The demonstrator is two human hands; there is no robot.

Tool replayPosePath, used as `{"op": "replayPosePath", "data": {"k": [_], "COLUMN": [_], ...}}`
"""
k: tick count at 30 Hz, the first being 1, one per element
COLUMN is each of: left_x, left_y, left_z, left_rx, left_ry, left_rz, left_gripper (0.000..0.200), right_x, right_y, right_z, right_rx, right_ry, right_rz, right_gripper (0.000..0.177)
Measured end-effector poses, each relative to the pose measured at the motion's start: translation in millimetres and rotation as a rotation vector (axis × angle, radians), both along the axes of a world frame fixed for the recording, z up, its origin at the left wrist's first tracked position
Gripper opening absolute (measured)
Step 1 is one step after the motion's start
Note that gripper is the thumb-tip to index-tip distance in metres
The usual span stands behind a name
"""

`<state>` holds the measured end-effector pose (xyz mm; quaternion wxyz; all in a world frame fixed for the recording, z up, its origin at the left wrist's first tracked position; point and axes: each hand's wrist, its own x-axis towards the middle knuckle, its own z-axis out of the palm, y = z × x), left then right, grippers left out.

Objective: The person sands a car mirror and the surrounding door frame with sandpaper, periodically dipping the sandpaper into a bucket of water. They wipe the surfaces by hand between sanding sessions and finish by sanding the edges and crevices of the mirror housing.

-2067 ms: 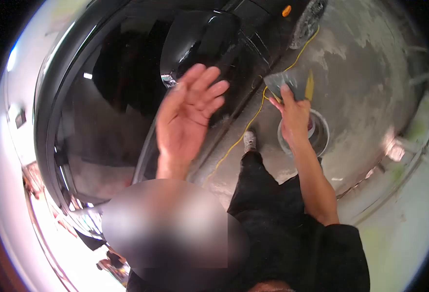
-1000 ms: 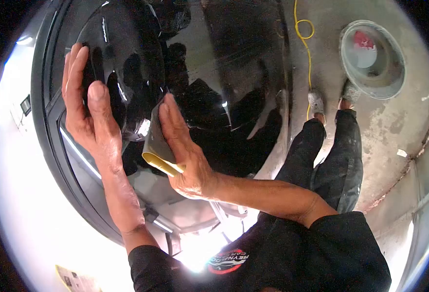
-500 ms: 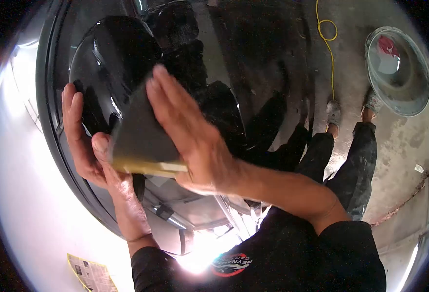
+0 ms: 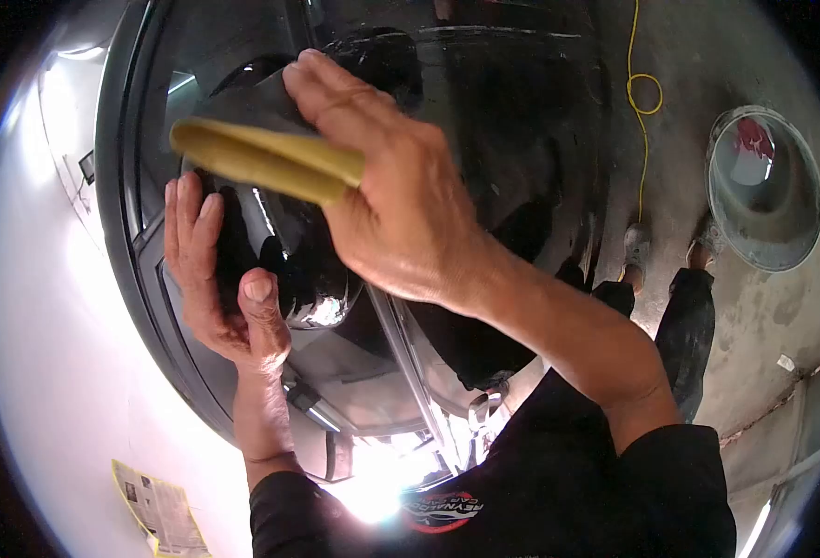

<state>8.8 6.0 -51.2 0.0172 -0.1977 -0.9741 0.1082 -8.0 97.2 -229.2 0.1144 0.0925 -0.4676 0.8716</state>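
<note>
My right hand [image 4: 396, 191] grips a folded sheet of sandpaper [image 4: 261, 160] between thumb and fingers. Its yellowish back and open fold face me, and its far edge tilts toward the left. Beneath it lies a glossy black car panel [image 4: 512, 112] full of reflections. To the left, my left hand [image 4: 207, 270] is open, its fingers stretched out and thumb apart, over the panel near its dark trim edge. Nothing is in that hand.
On the concrete floor at right stands a round bucket [image 4: 768, 219] with a reddish cloth [image 4: 754, 139] inside. A yellow cord [image 4: 645, 139] loops along the floor beside the car. Newspaper [image 4: 159, 507] edged with yellow tape shows at lower left.
My right hand has moved up with the sandpaper, whose dark grey face has turned away so the yellowish back shows. My left hand sits farther right and lower; the whole view has shifted slightly.
</note>
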Motion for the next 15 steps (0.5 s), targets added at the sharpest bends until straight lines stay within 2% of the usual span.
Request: {"op": "replayPosePath", "data": {"k": [3, 4, 5, 7, 10, 14, 15], "left_x": [0.8, -1.5, -2.6, -4.2, -2.7, -4.8, -6.1], "left_y": [-1.7, -2.3, -1.8, -0.2, -1.2, -2.3, -3.6], "left_z": [-0.9, 3.2, 3.3, 2.9, 3.5, 6.7, 7.6], "left_rx": [0.023, -0.01, -0.023, -0.054, -0.064, -0.073, -0.072], "left_ry": [0.008, -0.026, -0.024, -0.028, -0.022, -0.046, -0.06], "left_rz": [0.017, -0.025, -0.027, -0.031, 0.003, -0.027, -0.054], "left_gripper": [0.065, 0.065, 0.065, 0.065, 0.064, 0.065, 0.065], "right_x": [22.4, 39.6, 45.2, 29.5, -18.1, 28.0, 29.3], "right_y": [9.8, 2.1, -2.6, 1.4, 2.4, 9.2, 6.5], "right_z": [5.1, 10.6, 8.6, 15.2, -4.3, 10.7, 16.6], "right_rx": [-0.046, -0.123, -0.137, -0.214, 0.011, -0.253, -0.217], "right_ry": [-0.038, -0.064, -0.025, -0.094, 0.059, -0.057, -0.052], "right_rz": [0.064, 0.055, 0.029, 0.034, 0.003, 0.109, 0.076], "right_gripper": [0.091, 0.103, 0.107, 0.098, 0.103, 0.11, 0.111]}}
